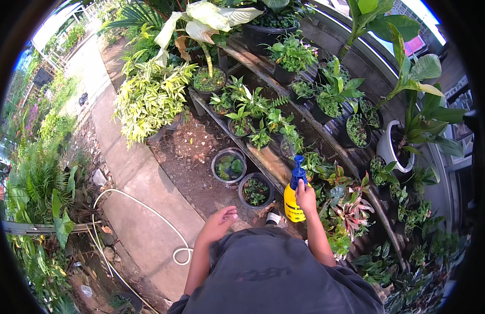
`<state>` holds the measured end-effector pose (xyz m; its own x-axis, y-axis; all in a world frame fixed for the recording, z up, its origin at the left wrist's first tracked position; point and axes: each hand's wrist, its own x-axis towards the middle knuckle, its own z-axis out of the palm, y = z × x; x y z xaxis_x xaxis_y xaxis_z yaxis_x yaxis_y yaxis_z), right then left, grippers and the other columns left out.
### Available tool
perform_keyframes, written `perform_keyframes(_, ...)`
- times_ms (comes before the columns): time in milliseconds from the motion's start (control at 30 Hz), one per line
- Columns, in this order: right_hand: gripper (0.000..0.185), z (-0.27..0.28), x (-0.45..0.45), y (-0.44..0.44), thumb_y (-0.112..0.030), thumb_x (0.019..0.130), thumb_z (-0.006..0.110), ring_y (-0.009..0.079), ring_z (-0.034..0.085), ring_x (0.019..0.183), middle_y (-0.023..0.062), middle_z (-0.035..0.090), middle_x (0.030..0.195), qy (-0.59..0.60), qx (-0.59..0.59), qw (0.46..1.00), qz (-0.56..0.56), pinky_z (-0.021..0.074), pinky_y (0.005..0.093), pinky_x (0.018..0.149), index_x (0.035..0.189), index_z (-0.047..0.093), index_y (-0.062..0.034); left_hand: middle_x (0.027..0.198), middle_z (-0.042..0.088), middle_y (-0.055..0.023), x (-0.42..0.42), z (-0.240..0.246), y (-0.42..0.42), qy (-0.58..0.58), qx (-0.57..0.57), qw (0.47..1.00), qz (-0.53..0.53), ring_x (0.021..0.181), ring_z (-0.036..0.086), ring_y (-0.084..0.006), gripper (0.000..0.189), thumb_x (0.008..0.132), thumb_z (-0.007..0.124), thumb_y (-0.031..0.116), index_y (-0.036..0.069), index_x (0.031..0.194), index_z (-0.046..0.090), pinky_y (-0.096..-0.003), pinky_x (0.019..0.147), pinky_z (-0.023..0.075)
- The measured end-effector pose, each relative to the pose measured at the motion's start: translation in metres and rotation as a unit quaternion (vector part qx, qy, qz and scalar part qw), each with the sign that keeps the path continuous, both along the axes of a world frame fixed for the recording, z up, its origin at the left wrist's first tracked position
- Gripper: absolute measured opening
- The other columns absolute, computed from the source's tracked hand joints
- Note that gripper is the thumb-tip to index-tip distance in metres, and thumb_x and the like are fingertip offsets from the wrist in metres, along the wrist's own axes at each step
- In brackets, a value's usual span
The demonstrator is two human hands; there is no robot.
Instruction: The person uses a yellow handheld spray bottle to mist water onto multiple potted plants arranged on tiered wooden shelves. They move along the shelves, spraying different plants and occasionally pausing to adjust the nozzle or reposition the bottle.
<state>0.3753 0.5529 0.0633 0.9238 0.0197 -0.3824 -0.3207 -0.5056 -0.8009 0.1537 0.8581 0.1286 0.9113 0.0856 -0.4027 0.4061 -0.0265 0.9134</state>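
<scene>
My right hand [306,197] grips the handle of a yellow pump sprayer bottle [291,198] with a blue top, held upright in front of the potted plants on the right. My left hand [220,221] is raised near my body with its fingers loosely curled and nothing in it. Just beyond it stand two round pots on the soil, one with broad round leaves [229,168] and one with small leafy plants [255,191]. Red and green leafy plants [354,208] grow to the right of the bottle.
Tiered wooden plant benches [275,165] hold several potted plants at the right, among them a white ribbed pot [387,147]. A variegated yellow-green bush [154,96] stands beyond the pots. A concrete path [148,196] runs along the left, with a pale hose [142,200] looped across it.
</scene>
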Motion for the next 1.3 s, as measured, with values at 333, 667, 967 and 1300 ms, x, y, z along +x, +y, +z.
perform_keyframes(333,0.058,-0.003,0.001,0.131,-0.050,0.111,0.048,0.0141,0.049,0.041,0.0020,0.051,0.056,0.033,0.051,0.998,0.005,0.0394,0.0316,0.042,0.076,0.057,-0.0045,0.135,0.068,-0.0119,-0.080,-0.006,0.138,-0.003,-0.084,0.994,0.074,0.124,0.062,-0.0176,0.043,0.108,0.061,0.018,-0.001,0.146,0.055,-0.0335,0.108,0.0478)
perform_keyframes(667,0.056,0.000,-0.051,0.191,-0.046,0.111,0.051,0.0125,0.050,0.044,0.0014,0.053,0.056,0.076,0.071,0.994,-0.008,0.0391,0.0309,0.044,0.073,0.058,-0.0055,0.133,0.070,-0.0107,-0.080,-0.025,0.210,0.057,-0.103,0.993,0.031,0.124,0.062,-0.0170,0.040,0.109,0.060,0.020,-0.001,0.143,0.057,-0.0328,0.109,0.0466)
perform_keyframes(967,0.062,-0.051,-0.020,0.276,-0.054,0.106,0.051,0.0340,0.072,0.074,0.0170,0.069,0.070,0.047,-0.114,0.990,0.061,0.0546,0.0446,0.077,0.080,0.072,-0.0015,0.133,0.069,-0.0120,0.001,-0.023,0.252,0.020,-0.106,0.994,0.000,0.122,0.064,-0.0176,0.042,0.108,0.062,0.017,-0.002,0.144,0.056,-0.0324,0.107,0.0485)
perform_keyframes(1300,0.059,-0.045,0.062,0.357,-0.049,0.112,0.048,0.0129,0.052,0.048,0.0013,0.052,0.058,0.066,0.056,0.996,0.012,0.0427,0.0312,0.049,0.070,0.056,-0.0069,0.133,0.069,-0.0118,0.098,-0.018,0.333,-0.005,-0.055,0.998,-0.001,0.124,0.062,-0.0181,0.037,0.109,0.059,0.016,-0.001,0.142,0.058,-0.0332,0.109,0.0466)
